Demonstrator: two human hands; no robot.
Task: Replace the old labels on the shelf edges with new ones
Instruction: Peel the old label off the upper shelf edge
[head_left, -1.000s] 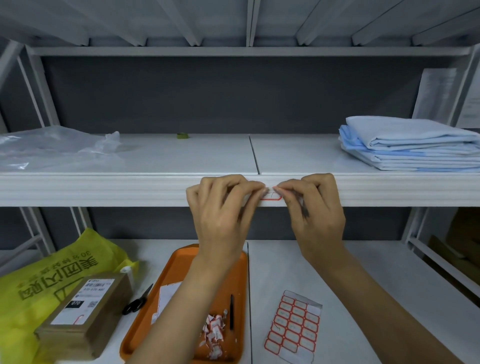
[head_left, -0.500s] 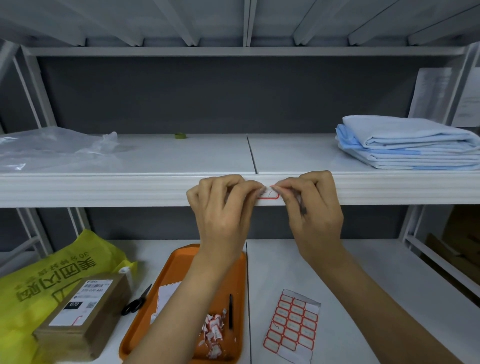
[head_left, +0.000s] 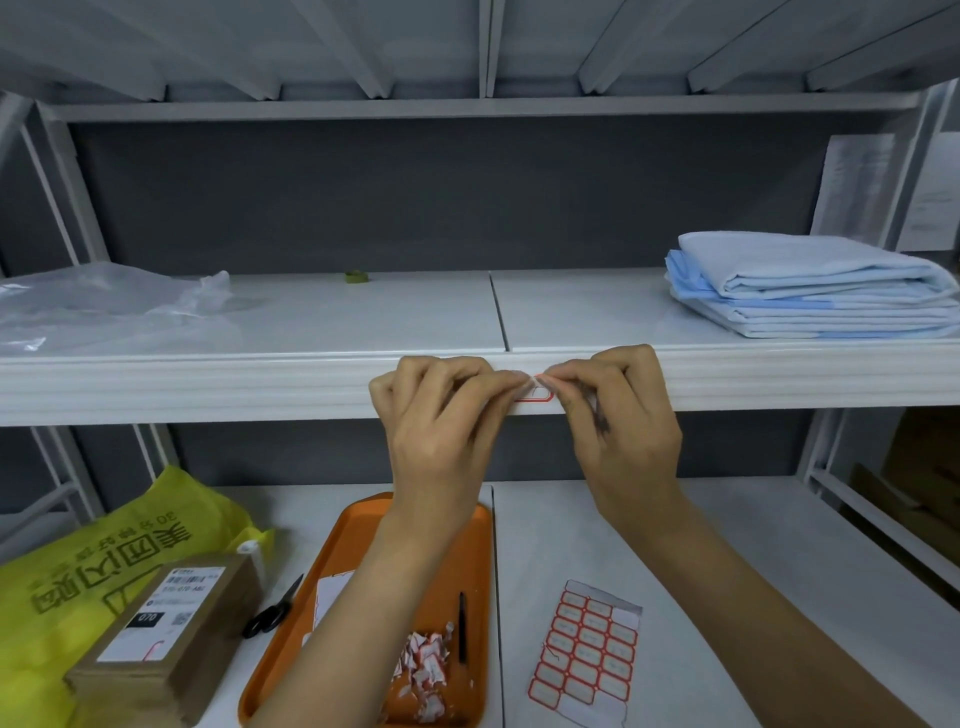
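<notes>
A small red-bordered white label (head_left: 535, 395) sits on the front edge of the white shelf (head_left: 208, 384), near the seam. My left hand (head_left: 441, 421) and my right hand (head_left: 618, 415) meet at it with curled fingers; their fingertips pinch the label's upper edge, which looks lifted off the shelf. On the lower shelf a sheet of red-bordered labels (head_left: 584, 654) lies to the right. An orange tray (head_left: 363, 530) holds crumpled label scraps (head_left: 423, 670), a pen (head_left: 462, 623) and a paper piece.
Folded light-blue cloth (head_left: 810, 286) is stacked at the upper shelf's right, a clear plastic bag (head_left: 104, 296) at its left. Below left lie a yellow bag (head_left: 104, 545), a cardboard parcel (head_left: 161, 639) and black scissors (head_left: 272, 608). Papers hang at the far right.
Both hands stayed at the label; the fingertips drew closer together and the label's top edge now looks peeled up.
</notes>
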